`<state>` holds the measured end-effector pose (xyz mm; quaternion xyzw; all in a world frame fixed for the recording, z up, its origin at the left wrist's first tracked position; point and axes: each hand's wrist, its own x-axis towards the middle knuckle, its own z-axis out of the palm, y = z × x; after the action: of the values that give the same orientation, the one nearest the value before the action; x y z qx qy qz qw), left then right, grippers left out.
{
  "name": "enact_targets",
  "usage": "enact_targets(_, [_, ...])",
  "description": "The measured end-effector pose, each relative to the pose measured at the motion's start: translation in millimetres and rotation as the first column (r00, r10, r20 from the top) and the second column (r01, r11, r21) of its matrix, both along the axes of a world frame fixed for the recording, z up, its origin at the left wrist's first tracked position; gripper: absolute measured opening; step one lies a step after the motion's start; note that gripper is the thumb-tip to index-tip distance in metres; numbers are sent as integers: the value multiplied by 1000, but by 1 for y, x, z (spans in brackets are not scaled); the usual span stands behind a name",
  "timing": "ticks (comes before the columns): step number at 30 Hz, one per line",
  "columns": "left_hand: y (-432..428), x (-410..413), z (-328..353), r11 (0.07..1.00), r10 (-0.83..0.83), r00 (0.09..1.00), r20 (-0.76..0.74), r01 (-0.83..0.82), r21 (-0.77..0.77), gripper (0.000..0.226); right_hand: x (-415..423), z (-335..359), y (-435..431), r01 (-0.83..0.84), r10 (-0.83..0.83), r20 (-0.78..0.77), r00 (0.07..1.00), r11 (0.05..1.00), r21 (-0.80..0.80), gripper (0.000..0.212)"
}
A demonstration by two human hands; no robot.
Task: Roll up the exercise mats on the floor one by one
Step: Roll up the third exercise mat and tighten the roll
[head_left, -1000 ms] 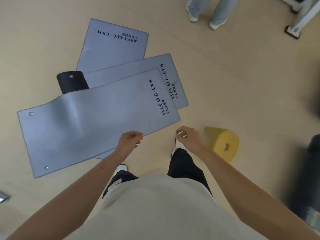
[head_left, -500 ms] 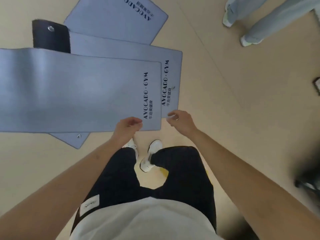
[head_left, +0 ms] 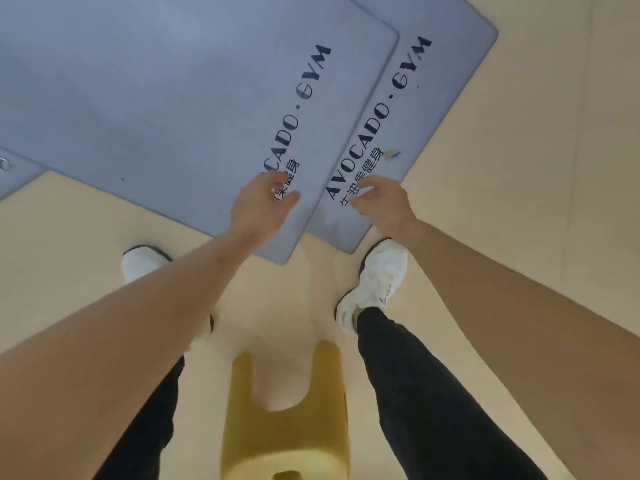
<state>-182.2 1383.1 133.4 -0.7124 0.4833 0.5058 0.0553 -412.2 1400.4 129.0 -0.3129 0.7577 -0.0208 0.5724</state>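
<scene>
Two grey exercise mats printed "AVOCADO·GYM" lie flat and overlapping on the floor. The top mat [head_left: 166, 109] fills the upper left, and the lower mat [head_left: 433, 109] sticks out from under it on the right. My left hand [head_left: 263, 202] hovers over the top mat's near corner with its fingers loosely curled, holding nothing. Likewise empty and loosely curled, my right hand [head_left: 379, 199] is over the near end of the lower mat. Whether either hand touches a mat is unclear.
A yellow stool [head_left: 287, 420] stands between my legs. My white shoes [head_left: 377, 282] are planted just short of the mats' near edges. A corner of another mat with a metal eyelet [head_left: 5, 164] shows at the far left. Bare beige floor lies to the right.
The view has dropped much closer to the mats. Both hands have reached forward over the mats' near ends. The yellow stool is now between my legs, and the dark roll is out of view.
</scene>
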Motion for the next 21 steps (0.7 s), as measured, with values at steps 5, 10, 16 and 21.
enact_targets(5, [42, -39, -128, 937, -287, 922, 260, 326, -123, 95, -22, -116, 1, 27, -22, 58, 998, 996, -85, 55])
enact_targets(10, [52, -50, -201, 878, -297, 843, 449, 426, -218, 120, -17, -190, 8, 67, -58, 54, 997, 980, -186, 72])
enact_targets(16, [47, -42, -206, 812, -145, 884, 444, 363, -458, 86, -1, -206, 11, 199, -154, 165, 974, 932, -302, 96])
enact_targets(21, [62, -43, -195, 774, 14, 944, 329, 198, -601, 63, 15, -201, -23, 476, -376, 341, 862, 832, -285, 99])
